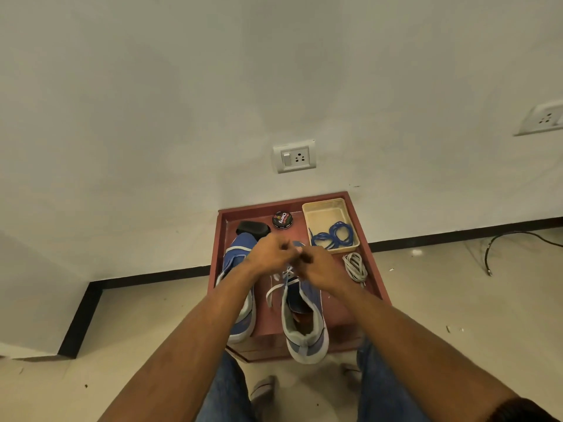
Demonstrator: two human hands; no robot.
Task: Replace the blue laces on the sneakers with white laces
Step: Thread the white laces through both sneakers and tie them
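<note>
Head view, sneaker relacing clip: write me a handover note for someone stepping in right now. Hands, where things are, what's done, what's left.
Left hand and right hand: both over the front of the right sneaker, fingers curled, apparently pinching the white lace; the exact grip is blurred.
Left sneaker lies beside it on the red tray; its lacing is hidden by the left arm.
Blue laces lie in the beige bin.
Spare white lace bundle sits right of the right sneaker.
Done: blue laces appear to be off.
Left: finish threading the right sneaker, then apparently lace the left with the spare bundle.
</note>
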